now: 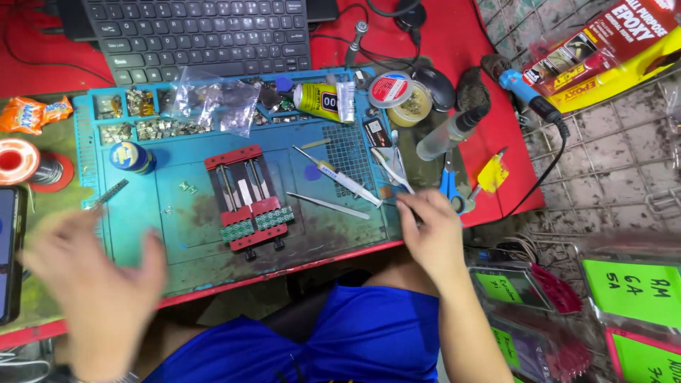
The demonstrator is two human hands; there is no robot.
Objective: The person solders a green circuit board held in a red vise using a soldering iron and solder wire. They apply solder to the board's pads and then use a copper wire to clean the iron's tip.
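Right hand [430, 230] at the right edge of the blue work mat [142, 206], fingers curled, tips at the handle ends of the white tweezers [394, 167] lying there; whether actually pinching them, cannot tell. Left hand [96, 284] low at the near-left corner of the mat, blurred, fingers spread open, holding nothing, hovering above the mat edge. Red clamp fixture [245, 195] at mat centre, two small green circuit boards [257, 223] gripped side by side at its near end, well apart from both hands and between them. Just right of the fixture: a white-handled pen tool [340, 177] lying diagonally, and a slim metal blade [328, 206] nearer the right hand. Along the far edge of the mat: compartments of small metal parts [138, 117], clear plastic bags [213, 99] over them, a yellow glue tube [319, 99] on its side. Round blue and yellow tin [131, 156] on the left part of the mat. Beyond the mat, black keyboard [198, 32] on red cloth [468, 42]. To the right of the mat: roll of tape [390, 89], clear syringe-like bottle [447, 135], blue-handled scissors [448, 188], blue soldering iron [528, 96]. Left of the mat: solder spool [21, 162], orange snack wrapper [32, 113], dark phone [8, 248] at the frame edge. Blue shorts [355, 333] below, at the desk's near edge.
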